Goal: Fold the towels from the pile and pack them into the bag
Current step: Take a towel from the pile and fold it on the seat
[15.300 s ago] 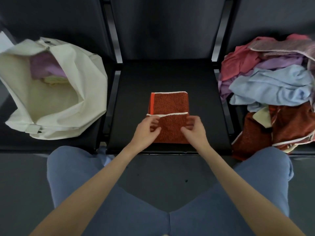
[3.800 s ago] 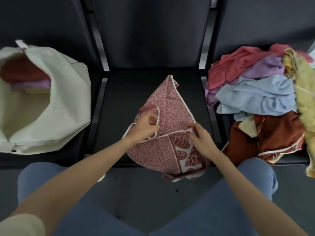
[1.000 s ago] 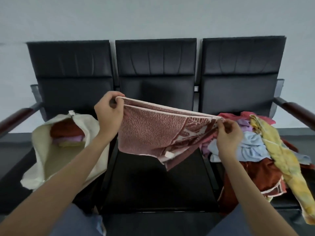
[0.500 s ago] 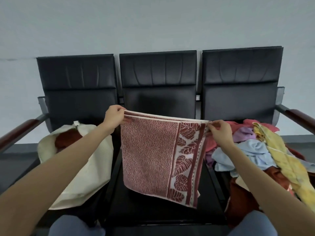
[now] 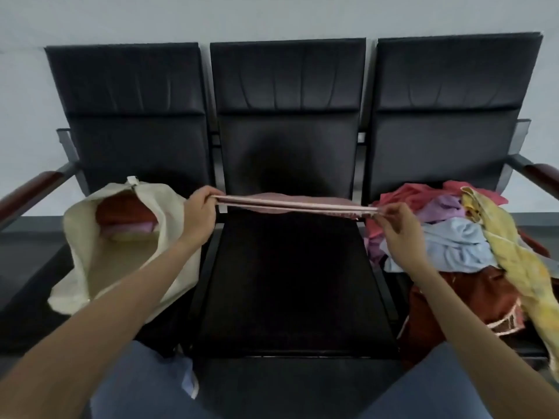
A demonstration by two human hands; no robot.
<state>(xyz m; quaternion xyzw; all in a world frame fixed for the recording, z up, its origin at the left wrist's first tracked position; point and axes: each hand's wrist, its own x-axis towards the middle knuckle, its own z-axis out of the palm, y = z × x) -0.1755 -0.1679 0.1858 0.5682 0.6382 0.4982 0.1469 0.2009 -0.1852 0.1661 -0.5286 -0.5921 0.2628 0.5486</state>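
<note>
Now both hands, L [image 5: 198, 217] & R [image 5: 396, 222], pinching pink towel [image 5: 290, 204] taut, above seat [image 5: 287, 282]

Pink towel [image 5: 290, 204] with pale cream edge, cream bag [image 5: 121, 252] with rust-red and pink folded towels [image 5: 127, 219] inside, pile [image 5: 472, 243] of pink, lilac, light blue, yellow and rust-red towels, black seats [image 5: 287, 282], blue trousers [image 5: 145, 385]

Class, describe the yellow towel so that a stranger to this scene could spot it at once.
Start at the row of three black seats and go to the right one, where the towel pile lies. The yellow towel drapes over the pile's right side, trailing down toward the viewer; it alone there is yellow among pink, purple, blue and dark red.
</note>
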